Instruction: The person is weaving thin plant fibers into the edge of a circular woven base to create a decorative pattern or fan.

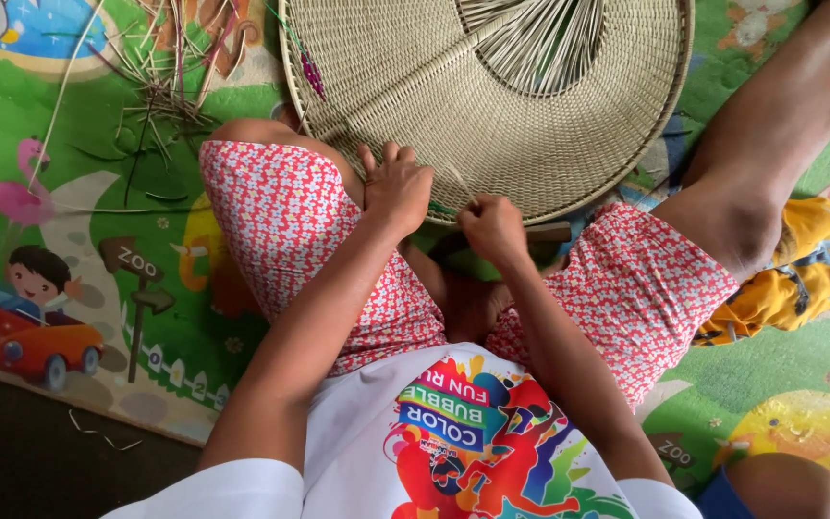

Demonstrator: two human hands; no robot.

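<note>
A large round woven basket tray (415, 91) lies on the mat between my knees, with a bundle of loose pale strips (549, 38) fanning out at its top. My left hand (396, 187) rests on the tray's near rim, fingers curled over the edge. Just to its right, my right hand (492, 228) is closed in a fist at the rim, pinching a thin strip. A dark wooden handle (549, 232) pokes out beside my right hand; whether the hand grips it is hidden.
I sit on a colourful play mat (98, 250) in red patterned shorts. A pile of reed scraps (160, 96) lies at the upper left. Yellow patterned cloth (799, 269) sits by my right leg. Dark floor (31, 452) borders the mat at lower left.
</note>
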